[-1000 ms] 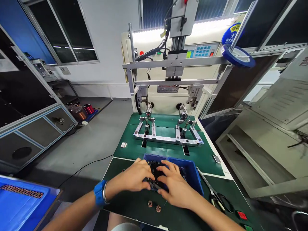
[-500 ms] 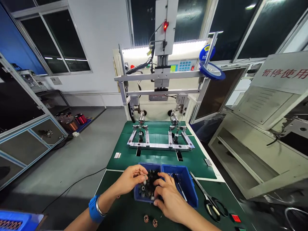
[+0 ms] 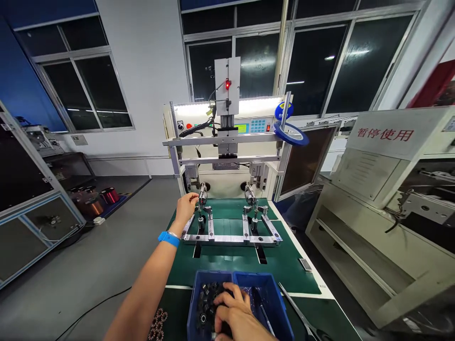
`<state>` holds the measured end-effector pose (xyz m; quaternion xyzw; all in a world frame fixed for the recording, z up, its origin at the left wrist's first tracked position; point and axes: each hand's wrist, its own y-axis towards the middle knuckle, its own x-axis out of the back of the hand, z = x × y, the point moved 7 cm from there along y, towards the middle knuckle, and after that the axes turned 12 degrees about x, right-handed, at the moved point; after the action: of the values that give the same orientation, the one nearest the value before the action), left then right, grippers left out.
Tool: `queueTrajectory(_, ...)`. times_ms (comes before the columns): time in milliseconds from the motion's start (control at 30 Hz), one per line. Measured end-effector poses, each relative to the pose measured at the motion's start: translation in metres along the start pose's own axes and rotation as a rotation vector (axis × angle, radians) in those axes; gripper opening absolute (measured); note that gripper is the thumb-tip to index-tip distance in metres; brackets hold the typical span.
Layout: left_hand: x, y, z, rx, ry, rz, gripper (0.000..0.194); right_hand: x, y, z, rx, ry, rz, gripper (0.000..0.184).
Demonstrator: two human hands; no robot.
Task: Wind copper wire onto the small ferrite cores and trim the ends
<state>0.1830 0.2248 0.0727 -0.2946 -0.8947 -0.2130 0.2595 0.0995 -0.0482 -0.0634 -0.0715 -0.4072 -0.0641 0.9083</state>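
The left grip (image 3: pixel 185 210) is resting fingertip to thumb just beside the near end of a metal spindle (image 3: pixel 203 193); whether the fingers are pinching a small piece or touching the spindle, I cannot tell. The right grip (image 3: pixel 232 310) is curling loosely over the small dark parts (image 3: pixel 207 300) in a blue bin (image 3: pixel 192 296); its palm side is staying hidden, so I cannot tell whether it is gripping one.

The dark parts are lying beneath the right grip and to its left, in a loose heap. They are looking light and stiff, probably a little slippery where their surfaces are shining, and likely hard to single out by feel; pinching one across its outer rim would probably be the surest hold. The spindle is looking rigid and firmly mounted, its smooth metal probably offering little friction, and its near end is probably the place for fingertips.

The spindle is pointing out of the machine toward the wearer, its long axis sloping downward and slightly leftward. The dark parts are facing every way, sharing no common axis; one ring-like piece, left of the right grip, is turning its round opening upward.
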Motion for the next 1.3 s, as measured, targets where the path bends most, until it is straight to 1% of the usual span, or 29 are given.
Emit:
queueTrajectory(67, -0.004, 0.007, -0.003, -0.001, 0.077, 0.005, 0.016, 0.02, -0.01, 0.008, 0.004, 0.056, -0.083, 0.015)
queueTrajectory(133, -0.01, 0.01, -0.001, 0.011, 0.151, 0.042, 0.014, 0.048, -0.021, 0.013, 0.01, 0.084, -0.215, 0.012)
queueTrajectory(200, -0.018, 0.012, 0.005, 0.044, 0.214, 0.084, 0.014, 0.078, -0.027, 0.009, 0.005, 0.081, -0.346, 0.007)
queueTrajectory(233, -0.021, 0.013, 0.008, 0.066, 0.24, 0.104, 0.015, 0.094, -0.028, 0.004, -0.002, 0.066, -0.404, 0.012)
queueTrajectory(333, -0.028, 0.013, 0.018, 0.123, 0.289, 0.152, 0.017, 0.15, -0.022, -0.026, -0.044, -0.019, -0.562, 0.019)
queueTrajectory(467, -0.03, 0.01, 0.021, 0.145, 0.307, 0.167, 0.016, 0.233, -0.005, -0.079, -0.21, -0.19, -0.73, 0.016)
queueTrajectory(533, -0.03, 0.008, 0.021, 0.152, 0.309, 0.168, 0.015, 0.267, 0.005, -0.098, -0.279, -0.273, -0.759, 0.012)
queueTrajectory(600, -0.03, 0.008, 0.021, 0.158, 0.306, 0.171, 0.014, 0.289, 0.018, -0.108, -0.311, -0.328, -0.726, 0.011)
queueTrajectory(667, -0.03, 0.008, 0.021, 0.158, 0.298, 0.173, 0.014, 0.299, 0.032, -0.112, -0.313, -0.359, -0.661, 0.014)
queueTrajectory(733, -0.03, 0.008, 0.021, 0.155, 0.291, 0.171, 0.013, 0.303, 0.042, -0.113, -0.305, -0.376, -0.608, 0.018)
queueTrajectory(867, -0.031, 0.009, 0.023, 0.157, 0.29, 0.165, 0.012, 0.304, 0.051, -0.117, -0.304, -0.399, -0.595, 0.021)
queueTrajectory(933, -0.031, 0.01, 0.024, 0.155, 0.292, 0.163, 0.012, 0.298, 0.052, -0.126, -0.339, -0.386, -0.571, 0.021)
queueTrajectory(1067, -0.032, 0.013, 0.027, 0.156, 0.299, 0.162, 0.014, 0.279, 0.053, -0.145, -0.412, -0.327, -0.52, 0.021)
queueTrajectory(1167, -0.033, 0.012, 0.029, 0.138, 0.307, 0.153, 0.015, 0.271, 0.051, -0.152, -0.417, -0.291, -0.535, 0.022)
queueTrajectory(1300, -0.031, 0.001, 0.034, 0.094, 0.319, 0.087, 0.023, 0.263, 0.044, -0.154, -0.389, -0.253, -0.58, 0.025)
